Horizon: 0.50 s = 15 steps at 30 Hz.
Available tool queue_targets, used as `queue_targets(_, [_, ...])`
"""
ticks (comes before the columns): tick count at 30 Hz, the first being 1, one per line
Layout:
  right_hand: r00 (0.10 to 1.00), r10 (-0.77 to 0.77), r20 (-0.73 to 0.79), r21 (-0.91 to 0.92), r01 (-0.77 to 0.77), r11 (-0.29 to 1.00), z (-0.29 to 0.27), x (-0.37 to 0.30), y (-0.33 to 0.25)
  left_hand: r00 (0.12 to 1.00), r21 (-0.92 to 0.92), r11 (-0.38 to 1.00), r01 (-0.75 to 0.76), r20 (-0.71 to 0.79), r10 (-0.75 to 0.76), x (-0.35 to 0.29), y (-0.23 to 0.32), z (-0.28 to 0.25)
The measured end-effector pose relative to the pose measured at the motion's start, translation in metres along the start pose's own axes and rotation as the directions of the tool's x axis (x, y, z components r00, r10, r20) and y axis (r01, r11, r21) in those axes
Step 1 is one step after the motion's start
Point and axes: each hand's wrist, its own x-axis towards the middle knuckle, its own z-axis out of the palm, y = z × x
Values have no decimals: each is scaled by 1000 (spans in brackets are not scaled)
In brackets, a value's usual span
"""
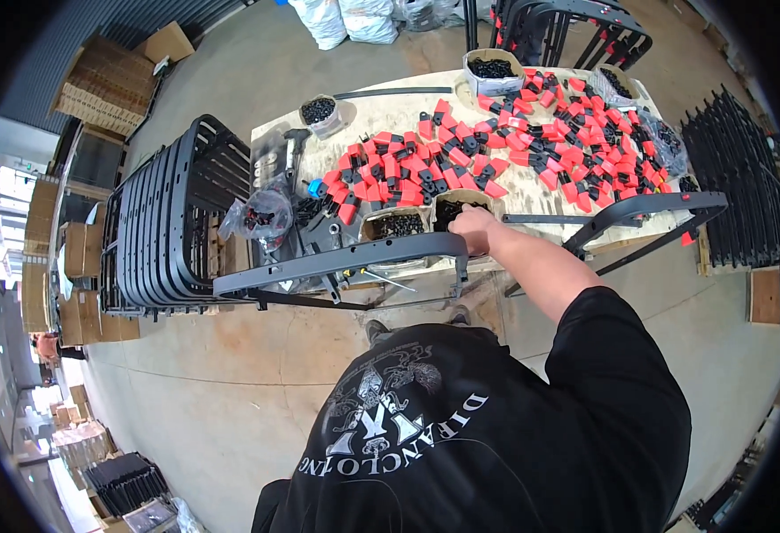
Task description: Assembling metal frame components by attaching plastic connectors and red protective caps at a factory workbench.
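Note:
My right hand (472, 231) reaches over the front edge of the worktable and dips into an open box of small black parts (447, 211). Its fingers are curled and pressed together; their tips are hidden, so what they pinch cannot be made out. Just left of it stands a second box of small black parts (396, 226). Close by my hand, the end of a curved black metal frame (345, 259) passes in front of the boxes. Many red-and-black plastic pieces (407, 169) lie heaped behind them. My left hand is out of view.
Black frames stand stacked left of the table (368, 105). Another frame (647, 209) leans at its right front, with a stack of black panels (732, 178) beyond. A hammer (293, 147), a clear plastic bag (265, 216) and tools lie at the left end. More small-part tubs (494, 84) line the back.

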Motion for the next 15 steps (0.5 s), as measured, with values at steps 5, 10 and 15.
queue_targets(5, [998,-62,13,57,61,996,10,3,8,878,-26,887,461,160,-451,-8,37,2])
queue_targets(10, [994,-57,89,128,46,991,6,5,5,535,0,557,830,276,-798,-28,66,-4])
queue_targets(15, [997,61,52,188,-70,980,13,-2,17,99,67,140,988,424,-900,-21,81,2])
